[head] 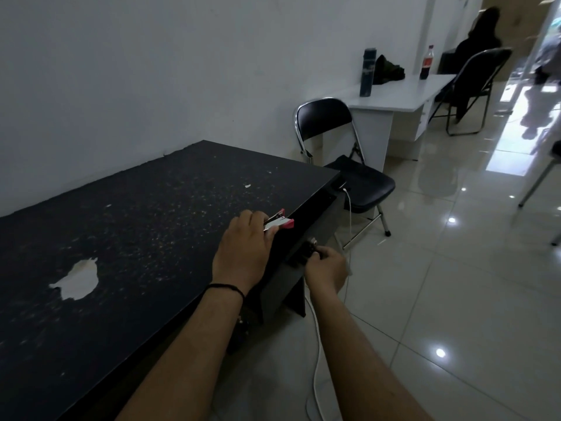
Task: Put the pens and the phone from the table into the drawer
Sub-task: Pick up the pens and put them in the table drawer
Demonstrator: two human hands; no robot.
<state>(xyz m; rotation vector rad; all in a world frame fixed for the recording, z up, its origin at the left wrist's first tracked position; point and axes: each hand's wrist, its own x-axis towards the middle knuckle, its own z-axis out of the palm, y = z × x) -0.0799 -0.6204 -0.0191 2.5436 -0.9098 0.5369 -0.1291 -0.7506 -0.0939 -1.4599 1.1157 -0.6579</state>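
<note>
At table edge (306, 205), left grip (243, 247) w/ pens (280, 222).

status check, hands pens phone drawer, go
Left hand shut on pens at table edge. Right hand on drawer front, grip unclear. Phone at far corner, white cable attached.

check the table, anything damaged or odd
Yes. The black table has a patch near its left side where the dark surface has peeled off, showing pale material. Smaller white chips and speckles dot the top further back.
</note>
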